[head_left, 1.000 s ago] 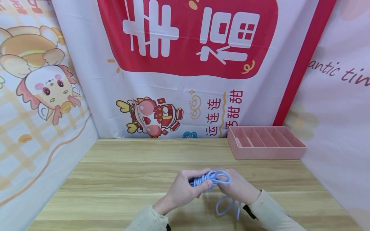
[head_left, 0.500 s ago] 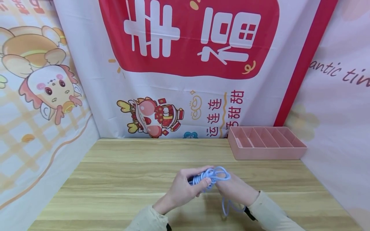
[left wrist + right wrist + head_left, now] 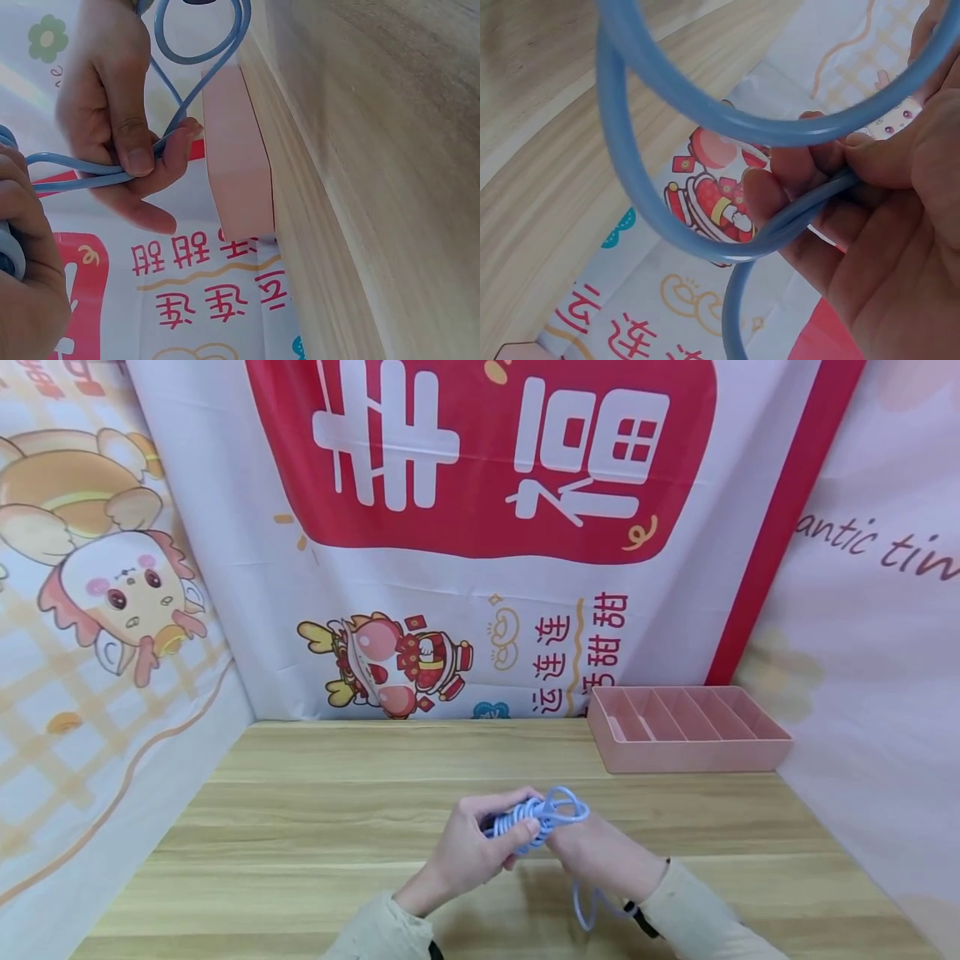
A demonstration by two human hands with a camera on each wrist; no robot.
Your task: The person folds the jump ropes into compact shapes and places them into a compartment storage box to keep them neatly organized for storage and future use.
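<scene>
A light blue cord [image 3: 517,828] is wound into a tight coil. My left hand [image 3: 471,845] grips this bundle near the middle front of the table, with the thumb lying across the turns. Close on its right, my right hand [image 3: 603,853] is bent inward. In the left wrist view, the right hand [image 3: 112,112] pinches two strands of the cord [image 3: 75,172] between thumb and fingers. One loop of cord stands up above the coil, and a slack length hangs below the right wrist. The right wrist view shows large loops [image 3: 727,127] close up.
A pink divided box [image 3: 697,756] stands at the table's back right, against the printed cloth. Cloth walls [image 3: 465,577] close off the back and both sides. The wooden table [image 3: 337,793] spreads around the hands.
The slack cord below the right wrist has changed shape, its separate hanging end no longer seen. The upper loop stands a little higher. Both hands keep their holds, slightly further left in view.
</scene>
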